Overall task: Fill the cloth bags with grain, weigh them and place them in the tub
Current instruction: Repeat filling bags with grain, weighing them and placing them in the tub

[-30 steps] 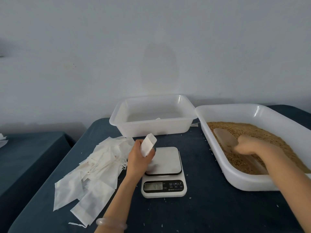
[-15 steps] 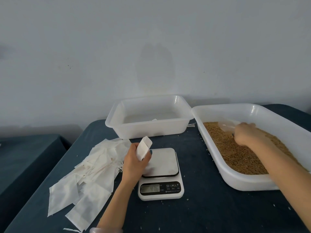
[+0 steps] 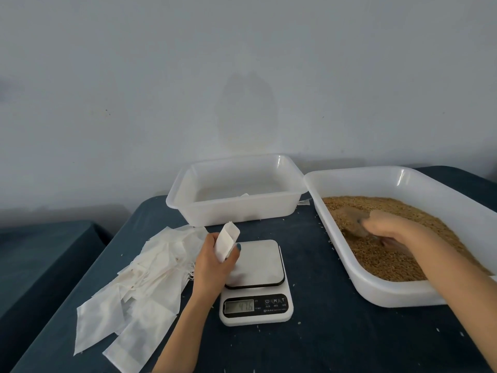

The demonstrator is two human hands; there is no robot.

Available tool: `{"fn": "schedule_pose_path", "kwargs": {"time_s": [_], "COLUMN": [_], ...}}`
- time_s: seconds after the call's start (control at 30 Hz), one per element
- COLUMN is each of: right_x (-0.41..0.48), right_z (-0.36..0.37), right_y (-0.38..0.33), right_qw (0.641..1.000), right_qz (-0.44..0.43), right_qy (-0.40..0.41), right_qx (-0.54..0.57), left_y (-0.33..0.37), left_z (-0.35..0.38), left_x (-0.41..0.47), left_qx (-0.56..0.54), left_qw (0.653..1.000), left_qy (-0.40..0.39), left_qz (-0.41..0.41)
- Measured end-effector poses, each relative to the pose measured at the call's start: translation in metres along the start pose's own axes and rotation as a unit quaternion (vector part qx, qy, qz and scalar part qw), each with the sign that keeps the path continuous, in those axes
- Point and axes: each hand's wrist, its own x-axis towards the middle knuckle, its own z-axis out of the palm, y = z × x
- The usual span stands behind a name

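Cloth bags (image 3: pixel 139 286) on dark-blue table (image 3: pixel 336 343), grey wall (image 3: pixel 242 63)

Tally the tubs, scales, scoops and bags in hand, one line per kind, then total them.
Tubs: 2, the back tub and the grain tub
Scales: 1, the scale
Scoops: 1, the scoop, blurred, in the right hand
Bags in hand: 1, the cloth bag held by the left hand
Total: 5
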Motion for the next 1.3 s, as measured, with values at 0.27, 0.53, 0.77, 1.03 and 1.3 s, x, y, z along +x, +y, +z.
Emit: {"fn": "schedule_pose_path", "kwargs": {"time_s": [0.27, 0.53, 0.77, 1.03, 1.3], "right_x": [0.007, 0.005, -0.043, -0.075, -0.086], "right_z": [-0.010, -0.022, -0.020, 0.007, 0.000], "right_y": [0.021, 0.015, -0.047, -0.094, -0.112], "right_qw": [0.992, 0.986, 0.947, 0.917, 0.883], "right_qz": [0.024, -0.091, -0.316, -0.385, -0.393], "right_qy": [0.027, 0.099, 0.042, -0.006, 0.070], "right_qx": [0.119, 0.102, 0.034, -0.104, -0.246], "left_y": [0.001, 0.012, 0.015, 0.015, 0.019], "left_z": [-0.002, -0.001, -0.001, -0.006, -0.003], "left_x": [-0.001, -0.004, -0.001, -0.005, -0.007], "left_qx": [-0.011, -0.042, 0.014, 0.045, 0.100], "left_qw": [1.000, 0.998, 0.997, 0.995, 0.988], "left_qy": [-0.014, -0.038, -0.050, -0.049, -0.063], "left_qz": [0.003, 0.035, 0.058, 0.072, 0.097]}}
